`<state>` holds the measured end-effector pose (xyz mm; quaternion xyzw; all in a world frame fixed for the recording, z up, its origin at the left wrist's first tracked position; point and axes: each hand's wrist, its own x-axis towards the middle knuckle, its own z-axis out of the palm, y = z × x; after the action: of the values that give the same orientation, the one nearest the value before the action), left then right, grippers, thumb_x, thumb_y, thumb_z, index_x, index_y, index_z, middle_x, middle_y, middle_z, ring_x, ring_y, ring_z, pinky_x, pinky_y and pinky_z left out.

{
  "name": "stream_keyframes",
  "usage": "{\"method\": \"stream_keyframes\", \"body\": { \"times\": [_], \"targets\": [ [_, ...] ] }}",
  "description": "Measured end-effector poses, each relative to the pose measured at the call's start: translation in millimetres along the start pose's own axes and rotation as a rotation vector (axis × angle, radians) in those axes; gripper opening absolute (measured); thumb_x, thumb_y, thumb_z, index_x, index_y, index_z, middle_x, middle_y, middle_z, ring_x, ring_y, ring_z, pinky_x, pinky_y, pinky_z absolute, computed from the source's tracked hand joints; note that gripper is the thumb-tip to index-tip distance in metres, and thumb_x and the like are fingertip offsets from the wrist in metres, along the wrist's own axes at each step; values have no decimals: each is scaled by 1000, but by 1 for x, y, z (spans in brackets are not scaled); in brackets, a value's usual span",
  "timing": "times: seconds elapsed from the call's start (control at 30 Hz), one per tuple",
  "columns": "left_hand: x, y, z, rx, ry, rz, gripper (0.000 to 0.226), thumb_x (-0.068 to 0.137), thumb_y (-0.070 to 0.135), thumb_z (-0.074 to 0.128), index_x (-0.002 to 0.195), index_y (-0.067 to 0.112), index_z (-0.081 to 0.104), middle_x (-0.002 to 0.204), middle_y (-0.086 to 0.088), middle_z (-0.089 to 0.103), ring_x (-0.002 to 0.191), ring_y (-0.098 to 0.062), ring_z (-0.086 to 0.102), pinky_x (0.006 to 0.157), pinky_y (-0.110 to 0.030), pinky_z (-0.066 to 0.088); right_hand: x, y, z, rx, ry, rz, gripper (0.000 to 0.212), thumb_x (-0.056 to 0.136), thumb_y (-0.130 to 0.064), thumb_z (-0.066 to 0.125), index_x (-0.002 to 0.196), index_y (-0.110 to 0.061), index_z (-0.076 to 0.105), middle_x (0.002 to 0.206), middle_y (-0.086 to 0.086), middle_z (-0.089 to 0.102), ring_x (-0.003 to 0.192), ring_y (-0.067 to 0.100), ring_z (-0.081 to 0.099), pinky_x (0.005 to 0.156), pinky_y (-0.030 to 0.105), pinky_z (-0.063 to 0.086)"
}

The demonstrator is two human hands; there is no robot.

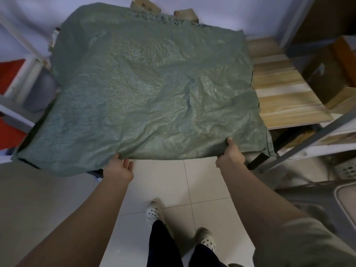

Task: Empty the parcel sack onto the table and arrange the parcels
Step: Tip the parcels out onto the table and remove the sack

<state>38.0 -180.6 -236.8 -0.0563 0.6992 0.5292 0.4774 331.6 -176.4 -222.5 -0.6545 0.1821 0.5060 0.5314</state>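
A large green woven parcel sack [146, 87] lies spread over most of the wooden table [285, 97], its near edge lifted off the front. My left hand [120, 167] grips that near edge at the lower middle. My right hand [230, 154] grips the same edge further right, thumb on top of the fabric. Two brown cardboard parcels [146, 5] [185, 14] peek out past the sack's far edge. Whatever lies under or inside the sack is hidden.
Metal shelving [316, 132] with cardboard boxes [327, 60] stands at the right. A white rack with red items [15, 70] is at the left. A grey bin [327, 199] and a basket sit low right. My feet stand on the tiled floor [192, 189].
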Motion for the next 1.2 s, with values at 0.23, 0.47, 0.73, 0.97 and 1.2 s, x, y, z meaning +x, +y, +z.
{"method": "stream_keyframes", "body": {
  "times": [0.23,0.47,0.73,0.97,1.2],
  "targets": [
    [-77,59,36,-15,454,397,48,91,38,49,132,15,58,151,-10,30,130,-27,40,111,-36,31,-60,-54,15,-10,144,-294,49,90,-46,67,127,-14,60,112,0,64,90,18,54,80,31,41],
    [-120,153,67,165,511,864,56,76,52,51,113,14,70,155,-6,31,131,-32,41,110,-42,31,-104,-128,74,112,18,-691,54,84,-46,72,124,-11,64,113,-3,66,99,20,66,88,31,51],
    [-96,228,122,411,279,1039,28,90,37,56,94,9,59,162,2,17,143,-33,25,113,-60,17,-97,-180,157,-70,-198,-793,49,95,-48,57,133,-17,59,136,4,57,121,28,56,105,43,45],
    [-23,289,206,541,65,1182,34,95,37,54,78,10,43,163,0,18,138,-35,35,106,-53,34,-43,-208,252,-420,-396,-912,71,94,-63,47,155,-39,21,164,-5,20,148,26,27,120,50,25],
    [60,352,301,871,-135,1003,59,95,61,32,122,15,59,155,-15,32,134,-39,41,111,-56,30,2,-212,336,-1131,-343,-1115,91,87,-25,65,159,-28,9,158,11,26,135,38,40,115,47,34]
  ]
}}
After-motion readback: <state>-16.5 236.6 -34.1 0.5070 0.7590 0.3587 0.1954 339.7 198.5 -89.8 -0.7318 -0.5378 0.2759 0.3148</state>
